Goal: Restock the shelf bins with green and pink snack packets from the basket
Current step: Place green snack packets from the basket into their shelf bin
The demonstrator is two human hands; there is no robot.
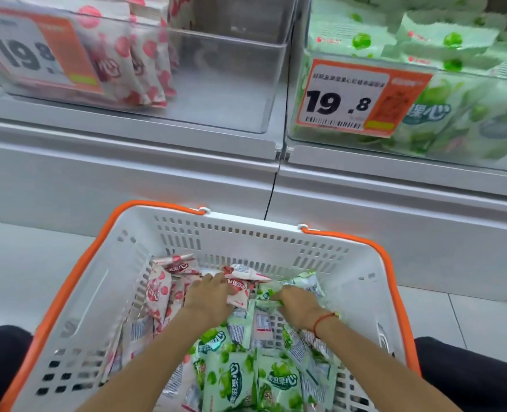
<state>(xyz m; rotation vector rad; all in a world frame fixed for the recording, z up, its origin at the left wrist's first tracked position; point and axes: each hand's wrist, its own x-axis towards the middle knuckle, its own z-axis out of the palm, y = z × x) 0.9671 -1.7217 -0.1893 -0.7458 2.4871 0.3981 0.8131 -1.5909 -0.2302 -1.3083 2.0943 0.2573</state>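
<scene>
A white basket (246,233) with orange handles sits in front of me, holding several pink and green snack packets. My left hand (207,295) is deep in the basket and grips a pink packet (240,288) near the far wall. My right hand (295,303) grips a green packet (302,283) beside it. More green packets (231,379) lie near me, pink ones (157,289) on the left. Above, a clear bin (225,84) holds a few pink packets (139,63) at its left. The right bin (409,162) is stuffed with green packets (442,40).
Orange price tags reading 19.8 hang on the left bin front (35,55) and the right bin front (356,99). A white shelf ledge (157,162) runs below the bins. The floor is pale tile (23,263). My dark-clad knees flank the basket.
</scene>
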